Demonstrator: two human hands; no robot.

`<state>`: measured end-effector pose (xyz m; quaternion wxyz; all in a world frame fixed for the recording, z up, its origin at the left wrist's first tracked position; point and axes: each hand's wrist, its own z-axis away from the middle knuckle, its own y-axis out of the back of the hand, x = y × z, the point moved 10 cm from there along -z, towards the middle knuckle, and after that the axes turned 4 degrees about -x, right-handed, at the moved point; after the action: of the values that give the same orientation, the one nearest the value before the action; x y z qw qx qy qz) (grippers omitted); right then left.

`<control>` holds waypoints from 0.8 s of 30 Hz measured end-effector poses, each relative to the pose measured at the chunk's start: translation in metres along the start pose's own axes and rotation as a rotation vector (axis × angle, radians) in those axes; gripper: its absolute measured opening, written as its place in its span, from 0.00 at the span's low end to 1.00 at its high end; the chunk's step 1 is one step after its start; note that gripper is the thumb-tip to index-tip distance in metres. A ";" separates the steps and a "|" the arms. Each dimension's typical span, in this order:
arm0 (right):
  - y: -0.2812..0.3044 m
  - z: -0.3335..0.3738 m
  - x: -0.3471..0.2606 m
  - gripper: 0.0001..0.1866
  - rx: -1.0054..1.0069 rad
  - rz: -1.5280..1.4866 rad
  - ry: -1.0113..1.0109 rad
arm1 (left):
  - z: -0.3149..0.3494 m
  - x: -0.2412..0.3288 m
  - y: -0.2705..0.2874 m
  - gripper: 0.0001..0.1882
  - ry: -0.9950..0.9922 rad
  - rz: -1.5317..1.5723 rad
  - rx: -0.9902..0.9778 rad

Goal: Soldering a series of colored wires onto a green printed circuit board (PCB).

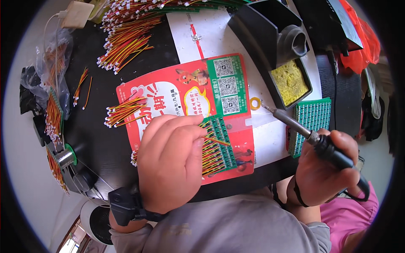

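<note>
The left hand (171, 162) lies at the centre of the view, fingers pressed together, pinching a thin wire (216, 140) between thumb and forefinger and holding its tip against the green board (219, 145). That board rests on a red card (177, 97) on the counter (101, 139), and a row of red, yellow and black wires already fans out from its left edge under the hand. The right hand (327, 168), at 4 o'clock, is closed around the black grip of a soldering iron (295, 124); the iron's tip points up toward 1 o'clock and hangs over the white sheet, well apart from the board.

The step in hand looks like seating one more wire on its pad before soldering. The next move calls for bringing the iron's tip across toward 9 o'clock to the joint, while the left hand keeps the wire steady and flat on the pad.

A yellow sponge (289, 82) sits in its black tray at 1 o'clock, with a second green board (314, 120) just below it. Loose wire bundles (124, 111) lie at 9 o'clock on the card's edge, and a larger heap (124, 42) at 11 o'clock.
</note>
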<state>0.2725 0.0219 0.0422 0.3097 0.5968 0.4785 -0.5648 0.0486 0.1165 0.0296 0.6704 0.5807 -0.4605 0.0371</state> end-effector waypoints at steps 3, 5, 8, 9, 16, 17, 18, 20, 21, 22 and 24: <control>-0.006 -0.011 -0.003 0.32 -0.114 0.105 0.038 | -0.001 0.001 0.006 0.08 0.005 0.065 0.012; -0.010 -0.007 0.000 0.26 0.019 0.306 0.036 | -0.006 0.000 0.011 0.08 0.038 0.135 0.028; -0.022 -0.006 0.009 0.26 -0.061 0.282 -0.042 | -0.007 -0.004 0.030 0.08 0.048 0.219 0.143; -0.012 -0.001 0.012 0.27 -0.034 0.161 0.013 | -0.007 0.000 0.030 0.08 0.047 0.218 0.139; -0.012 0.002 0.012 0.29 -0.087 0.237 0.132 | -0.012 -0.015 0.007 0.08 0.149 0.108 0.067; -0.011 0.001 0.014 0.29 -0.072 0.231 0.117 | -0.011 -0.015 0.005 0.08 0.149 0.107 0.064; -0.012 0.001 0.012 0.29 -0.084 0.238 0.126 | -0.011 -0.010 0.001 0.07 0.097 0.058 0.045; -0.013 0.001 0.011 0.31 -0.097 0.235 0.149 | -0.010 -0.004 -0.001 0.07 0.057 0.012 0.028; -0.012 0.001 0.011 0.32 -0.110 0.230 0.169 | -0.010 -0.004 0.000 0.07 0.055 0.014 0.025; -0.009 0.000 0.012 0.32 -0.107 0.232 0.168 | -0.010 -0.008 0.001 0.06 0.075 0.062 0.024; -0.015 -0.001 0.006 0.34 -0.194 0.271 0.267 | -0.010 -0.011 0.003 0.06 0.094 0.111 0.023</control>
<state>0.2585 0.0291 0.0386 0.3727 0.6926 0.4826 -0.3853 0.0460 0.1306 0.0260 0.6813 0.5596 -0.4596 0.1068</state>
